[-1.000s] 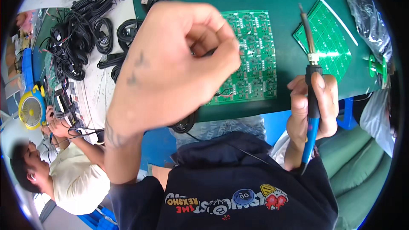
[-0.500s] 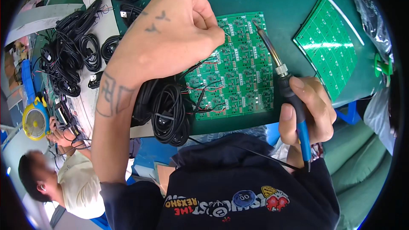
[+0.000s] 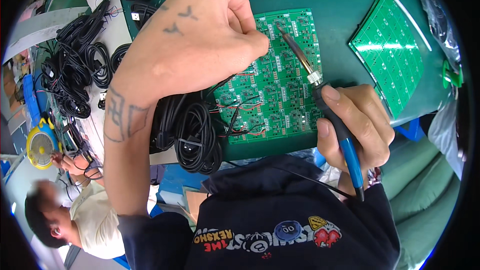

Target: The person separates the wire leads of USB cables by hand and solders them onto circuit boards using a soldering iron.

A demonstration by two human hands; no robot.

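A green panel of small circuit boards lies on the table ahead of me. My left hand is over its left side, thumb and fingers pinched together; what they hold is hidden behind the hand. A soldering iron with a blue and black handle rests in my right hand, gripped like a pen. Its metal tip is over the upper part of the panel, just right of my left fingertips. Thin red and black wire ends lie across the panel's left side. They lead from coiled black cables below my left wrist.
More bundled black cables are heaped at the left. A second green circuit panel lies at the right. The iron's cord runs across my front. At the far left, another person sits near a yellow fan.
My right hand has moved slightly left, bringing the iron's tip across the panel closer to my left fingertips. My left hand stays pinched, and the view has shifted a little.
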